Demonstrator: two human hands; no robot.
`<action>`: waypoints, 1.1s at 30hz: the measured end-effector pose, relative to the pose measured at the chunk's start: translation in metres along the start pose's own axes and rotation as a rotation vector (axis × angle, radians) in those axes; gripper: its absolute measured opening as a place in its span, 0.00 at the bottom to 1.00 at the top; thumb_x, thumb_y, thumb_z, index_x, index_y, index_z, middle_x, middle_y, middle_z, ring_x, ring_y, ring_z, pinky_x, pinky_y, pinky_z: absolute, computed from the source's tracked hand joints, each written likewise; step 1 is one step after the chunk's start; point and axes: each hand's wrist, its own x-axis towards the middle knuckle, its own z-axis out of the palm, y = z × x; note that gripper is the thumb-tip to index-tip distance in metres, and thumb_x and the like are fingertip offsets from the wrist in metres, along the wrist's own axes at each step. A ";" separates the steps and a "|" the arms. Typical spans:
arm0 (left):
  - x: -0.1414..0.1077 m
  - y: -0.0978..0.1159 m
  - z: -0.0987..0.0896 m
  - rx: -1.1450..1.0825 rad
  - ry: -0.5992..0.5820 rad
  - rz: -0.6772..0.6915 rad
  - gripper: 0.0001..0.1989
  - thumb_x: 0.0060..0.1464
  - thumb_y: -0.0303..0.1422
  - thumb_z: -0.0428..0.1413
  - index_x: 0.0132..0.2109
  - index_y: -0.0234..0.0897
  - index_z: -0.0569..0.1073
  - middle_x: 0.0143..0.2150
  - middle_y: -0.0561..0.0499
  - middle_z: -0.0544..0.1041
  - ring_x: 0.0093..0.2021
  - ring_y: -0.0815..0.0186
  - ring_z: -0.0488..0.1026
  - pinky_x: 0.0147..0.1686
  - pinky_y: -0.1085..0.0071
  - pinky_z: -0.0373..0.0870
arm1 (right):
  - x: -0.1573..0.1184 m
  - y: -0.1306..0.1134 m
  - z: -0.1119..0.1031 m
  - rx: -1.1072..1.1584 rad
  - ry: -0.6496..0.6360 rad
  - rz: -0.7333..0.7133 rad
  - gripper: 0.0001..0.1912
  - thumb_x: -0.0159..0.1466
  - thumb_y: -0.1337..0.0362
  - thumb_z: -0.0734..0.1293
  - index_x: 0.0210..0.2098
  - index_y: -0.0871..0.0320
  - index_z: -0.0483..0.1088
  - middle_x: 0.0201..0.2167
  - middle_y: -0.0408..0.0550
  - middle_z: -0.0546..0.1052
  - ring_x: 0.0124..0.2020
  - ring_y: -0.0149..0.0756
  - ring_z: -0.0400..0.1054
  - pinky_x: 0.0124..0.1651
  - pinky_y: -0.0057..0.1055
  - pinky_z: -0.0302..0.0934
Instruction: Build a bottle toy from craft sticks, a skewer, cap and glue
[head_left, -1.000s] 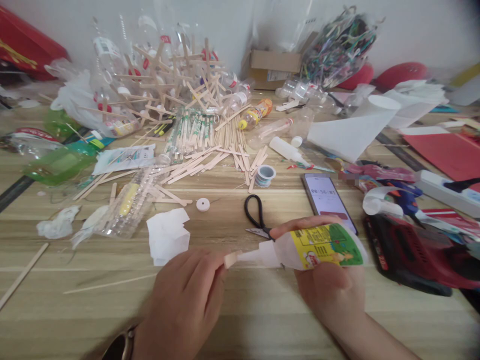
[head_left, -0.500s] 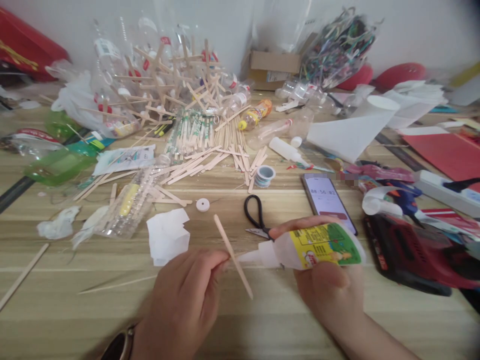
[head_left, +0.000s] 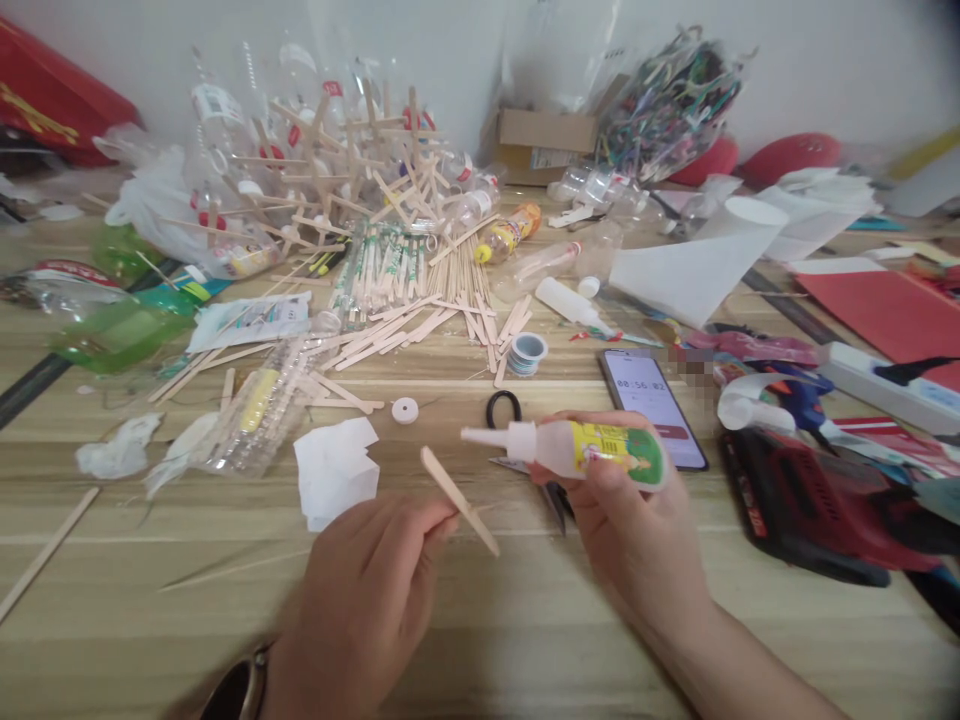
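Note:
My left hand [head_left: 375, 590], closed at the lower middle, pinches a flat wooden stick [head_left: 459, 500] that slants down to the right past the fingertips. A thin skewer tip seems to show just behind that stick. My right hand [head_left: 637, 530] is wrapped round a glue bottle [head_left: 619, 452] with a yellow and green label. The bottle lies nearly level, its white nozzle pointing left, above and apart from the stick. Black-handled scissors [head_left: 504, 408] lie on the table, partly hidden behind the bottle and my right hand.
Beyond my hands are a phone [head_left: 651, 405], a thread spool [head_left: 527, 353] and white paper [head_left: 336, 470]. A red and black power tool [head_left: 810, 510] lies at the right. Wooden sticks [head_left: 397, 330] and plastic bottles [head_left: 221, 110] are piled further back.
My right hand has lifted the glue bottle up and to the left, so its nozzle is now away from the stick. My left hand has barely moved; the stick has tilted slightly.

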 end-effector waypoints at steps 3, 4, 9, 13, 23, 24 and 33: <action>0.001 -0.001 0.001 0.000 -0.006 0.019 0.09 0.64 0.26 0.45 0.39 0.39 0.69 0.29 0.54 0.79 0.28 0.66 0.77 0.30 0.74 0.72 | 0.007 -0.002 0.003 0.144 -0.006 0.157 0.16 0.51 0.60 0.77 0.32 0.54 0.68 0.34 0.44 0.81 0.36 0.37 0.78 0.43 0.34 0.73; 0.002 -0.001 0.001 0.015 -0.003 0.020 0.09 0.64 0.26 0.45 0.39 0.39 0.69 0.29 0.53 0.79 0.28 0.66 0.77 0.31 0.73 0.72 | 0.009 -0.002 0.004 0.189 -0.013 0.212 0.16 0.51 0.61 0.77 0.31 0.54 0.67 0.34 0.45 0.81 0.37 0.38 0.78 0.43 0.33 0.74; 0.006 0.003 -0.013 0.115 0.018 -0.023 0.10 0.64 0.28 0.44 0.38 0.39 0.69 0.25 0.53 0.78 0.24 0.65 0.77 0.25 0.73 0.72 | 0.019 0.002 0.002 0.381 -0.035 0.395 0.16 0.56 0.53 0.72 0.34 0.57 0.69 0.28 0.47 0.80 0.19 0.26 0.69 0.22 0.21 0.67; 0.005 -0.001 -0.049 0.039 -0.062 -0.168 0.09 0.63 0.32 0.46 0.38 0.42 0.70 0.27 0.54 0.79 0.24 0.65 0.77 0.22 0.74 0.72 | 0.020 0.004 0.002 0.448 -0.071 0.412 0.17 0.57 0.49 0.71 0.30 0.56 0.69 0.20 0.40 0.74 0.15 0.23 0.59 0.19 0.20 0.61; 0.000 -0.024 -0.054 -1.059 -0.397 -0.944 0.15 0.56 0.46 0.55 0.33 0.39 0.67 0.19 0.56 0.75 0.13 0.71 0.68 0.11 0.80 0.57 | 0.016 0.015 0.005 -0.300 -0.315 0.055 0.16 0.58 0.58 0.71 0.43 0.55 0.67 0.39 0.46 0.77 0.41 0.35 0.71 0.45 0.32 0.64; -0.002 -0.024 -0.047 -1.118 -0.426 -0.987 0.15 0.55 0.46 0.56 0.33 0.38 0.67 0.19 0.56 0.74 0.12 0.73 0.67 0.12 0.81 0.56 | 0.017 0.016 0.006 -0.411 -0.357 0.032 0.14 0.58 0.58 0.70 0.41 0.55 0.65 0.38 0.45 0.76 0.39 0.35 0.71 0.42 0.32 0.64; -0.010 -0.020 -0.009 -1.460 -0.515 -0.988 0.23 0.47 0.51 0.62 0.32 0.36 0.66 0.16 0.56 0.73 0.10 0.77 0.61 0.10 0.82 0.50 | 0.040 0.023 0.036 -1.051 -0.404 -0.083 0.09 0.57 0.66 0.68 0.35 0.56 0.64 0.30 0.43 0.72 0.31 0.36 0.64 0.34 0.31 0.55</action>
